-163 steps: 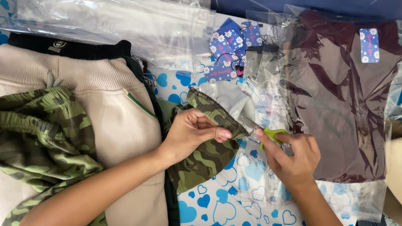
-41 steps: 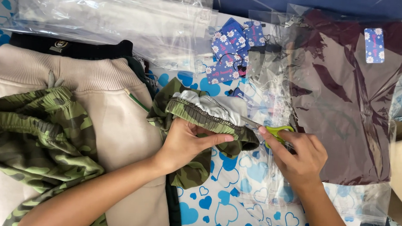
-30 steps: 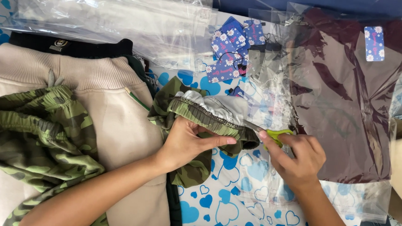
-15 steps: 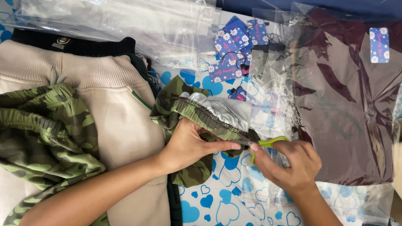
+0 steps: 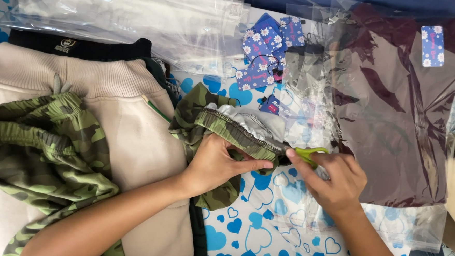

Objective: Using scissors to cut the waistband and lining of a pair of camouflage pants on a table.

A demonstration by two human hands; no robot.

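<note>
Camo shorts (image 5: pixel 227 136) — waistband pinched in left hand (image 5: pixel 213 161); right hand (image 5: pixel 333 180) closed on green snips (image 5: pixel 306 154) at its edge (trimming under way); bagged maroon garment (image 5: pixel 395 100) beside.

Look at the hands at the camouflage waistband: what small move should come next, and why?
Probably close the green-handled scissors in a short snip. The right hand holds their tip at the end of the camouflage waistband, which the left hand pinches and holds folded open. What exactly sits at the blades is too small to tell.
</note>
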